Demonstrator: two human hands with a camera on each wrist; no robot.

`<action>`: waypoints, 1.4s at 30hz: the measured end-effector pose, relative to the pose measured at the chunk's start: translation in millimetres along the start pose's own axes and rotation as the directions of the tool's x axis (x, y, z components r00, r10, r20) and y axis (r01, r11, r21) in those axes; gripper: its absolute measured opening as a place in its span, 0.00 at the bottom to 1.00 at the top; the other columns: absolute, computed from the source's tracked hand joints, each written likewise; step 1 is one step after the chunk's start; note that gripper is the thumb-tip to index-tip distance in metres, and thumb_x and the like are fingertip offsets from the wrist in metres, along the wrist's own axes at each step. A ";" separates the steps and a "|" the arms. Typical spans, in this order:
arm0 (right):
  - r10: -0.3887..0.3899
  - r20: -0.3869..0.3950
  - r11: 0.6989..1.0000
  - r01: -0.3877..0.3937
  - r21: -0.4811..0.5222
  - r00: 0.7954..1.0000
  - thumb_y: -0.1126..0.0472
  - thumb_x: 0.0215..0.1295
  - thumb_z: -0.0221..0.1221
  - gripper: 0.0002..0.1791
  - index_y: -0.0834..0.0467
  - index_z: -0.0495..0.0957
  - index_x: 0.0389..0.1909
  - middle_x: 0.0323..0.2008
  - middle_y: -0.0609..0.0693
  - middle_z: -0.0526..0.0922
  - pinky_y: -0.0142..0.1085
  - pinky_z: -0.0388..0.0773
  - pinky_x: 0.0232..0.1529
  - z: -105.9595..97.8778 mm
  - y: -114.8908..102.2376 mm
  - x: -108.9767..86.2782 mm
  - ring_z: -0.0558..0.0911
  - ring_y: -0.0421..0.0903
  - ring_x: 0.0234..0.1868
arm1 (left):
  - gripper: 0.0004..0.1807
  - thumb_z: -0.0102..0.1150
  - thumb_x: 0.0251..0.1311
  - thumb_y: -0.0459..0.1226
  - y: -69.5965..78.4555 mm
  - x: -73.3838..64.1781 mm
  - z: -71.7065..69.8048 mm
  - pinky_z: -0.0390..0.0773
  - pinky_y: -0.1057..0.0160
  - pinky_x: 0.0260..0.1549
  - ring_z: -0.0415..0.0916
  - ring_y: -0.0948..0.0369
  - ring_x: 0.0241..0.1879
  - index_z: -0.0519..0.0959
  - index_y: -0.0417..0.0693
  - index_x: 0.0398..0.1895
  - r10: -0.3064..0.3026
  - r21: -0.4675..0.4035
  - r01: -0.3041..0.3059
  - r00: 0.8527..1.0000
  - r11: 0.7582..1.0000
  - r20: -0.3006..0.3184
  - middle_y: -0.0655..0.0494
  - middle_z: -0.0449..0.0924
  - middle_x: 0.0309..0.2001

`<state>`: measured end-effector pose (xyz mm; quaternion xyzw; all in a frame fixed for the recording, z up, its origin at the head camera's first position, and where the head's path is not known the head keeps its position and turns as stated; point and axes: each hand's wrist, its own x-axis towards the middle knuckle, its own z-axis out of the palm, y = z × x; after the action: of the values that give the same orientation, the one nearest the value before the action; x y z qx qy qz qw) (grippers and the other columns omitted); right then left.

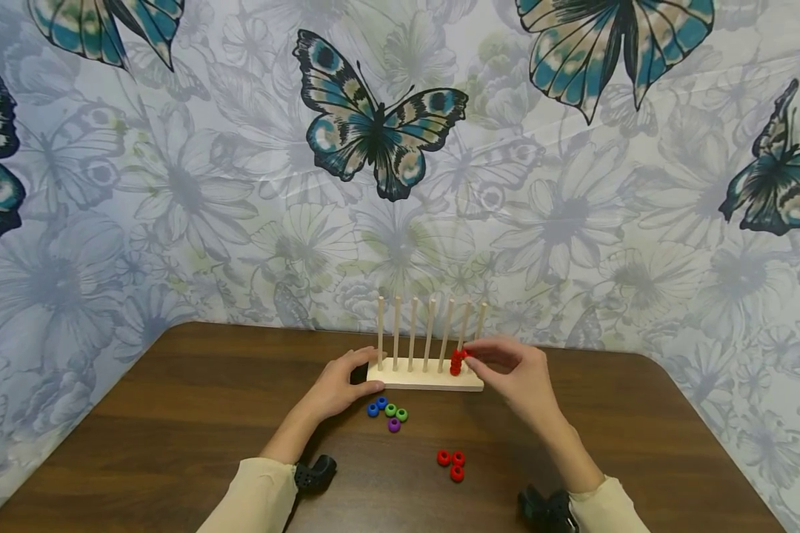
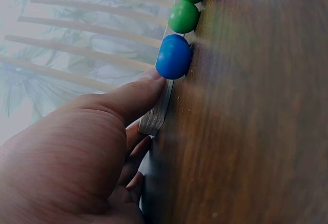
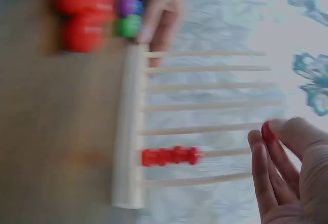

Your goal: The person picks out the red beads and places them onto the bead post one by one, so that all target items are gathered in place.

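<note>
A pale wooden rack (image 1: 427, 379) stands on the table with several upright pegs. Its left end is gripped by my left hand (image 1: 340, 381), thumb on the front edge and fingers behind. A stack of red beads (image 3: 170, 156) sits on the second peg from the right. My right hand (image 1: 516, 374) pinches a red bead (image 3: 268, 132) between thumb and fingertips, near the upper ends of the right-hand pegs. In front of the rack lie two blue beads (image 1: 372, 409), two green beads (image 1: 402, 415) and a purple bead (image 1: 394, 425).
Three loose red beads (image 1: 457, 473) lie nearer to me on the brown wooden table (image 1: 193, 414). Behind the table hangs a butterfly-patterned backdrop (image 1: 240, 222). Black wrist devices (image 1: 315, 474) sit at both cuffs. The right wrist view is blurred.
</note>
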<state>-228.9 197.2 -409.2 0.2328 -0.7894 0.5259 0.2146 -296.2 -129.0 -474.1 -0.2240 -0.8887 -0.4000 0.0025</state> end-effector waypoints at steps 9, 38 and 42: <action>-0.168 -0.281 0.984 0.144 -0.103 0.945 0.68 0.66 0.72 0.11 0.57 0.90 0.48 0.43 0.52 0.92 0.29 0.86 0.49 -6.3 -24.9 47.1 0.91 0.41 0.43 | 0.30 0.72 0.67 0.46 -0.6 0.2 0.0 0.58 0.27 0.74 0.58 0.33 0.78 0.79 0.48 0.70 0.017 -0.004 -0.017 1.000 1.000 0.000 0.41 0.70 0.76; -0.231 -0.201 0.924 0.150 -0.352 0.952 0.68 0.61 0.75 0.08 0.58 0.91 0.41 0.38 0.51 0.93 0.27 0.79 0.50 0.4 -21.4 60.2 0.90 0.51 0.41 | 0.30 0.72 0.67 0.45 -0.3 -1.6 1.8 0.58 0.28 0.74 0.57 0.33 0.78 0.78 0.46 0.70 0.011 -0.004 -0.011 1.000 1.000 -0.007 0.41 0.69 0.76; -0.217 -0.200 0.924 0.134 -0.359 0.955 0.67 0.61 0.75 0.08 0.57 0.91 0.41 0.38 0.50 0.93 0.29 0.80 0.49 0.5 -17.5 58.6 0.90 0.50 0.40 | 0.30 0.72 0.67 0.45 0.3 -2.3 1.4 0.58 0.29 0.74 0.56 0.32 0.78 0.79 0.47 0.70 0.007 -0.004 -0.007 1.000 1.000 -0.005 0.41 0.69 0.76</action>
<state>-265.4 182.6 -362.4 0.1979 -0.8132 0.3835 0.3905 -293.8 -128.7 -475.3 -0.2264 -0.8870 -0.4024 0.0057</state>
